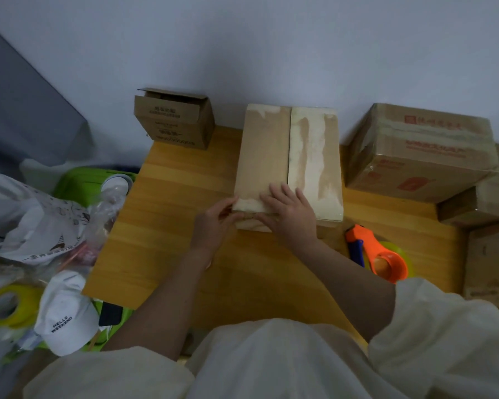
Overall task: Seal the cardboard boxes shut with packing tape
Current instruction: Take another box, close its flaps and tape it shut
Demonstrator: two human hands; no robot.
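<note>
The tall cardboard box (288, 162) is parked mid-table (167, 226), flaps folded closed. Its near top edge is pressed flat by the right hand (288, 210), fingers straight. The near left corner is touched by the left hand (213, 223), fingers lightly curled; whether anything's pinched can't be told. The orange tape dispenser (378, 251) is lying just right of the box, untouched.

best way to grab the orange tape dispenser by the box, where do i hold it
Take the orange tape dispenser with the right hand, which is nearest. It lies flat on the table, its narrow end pointing away toward the box and the round roll end nearest you. Come from above and wrap the narrower middle, probably the easiest part to close fingers around.
</note>
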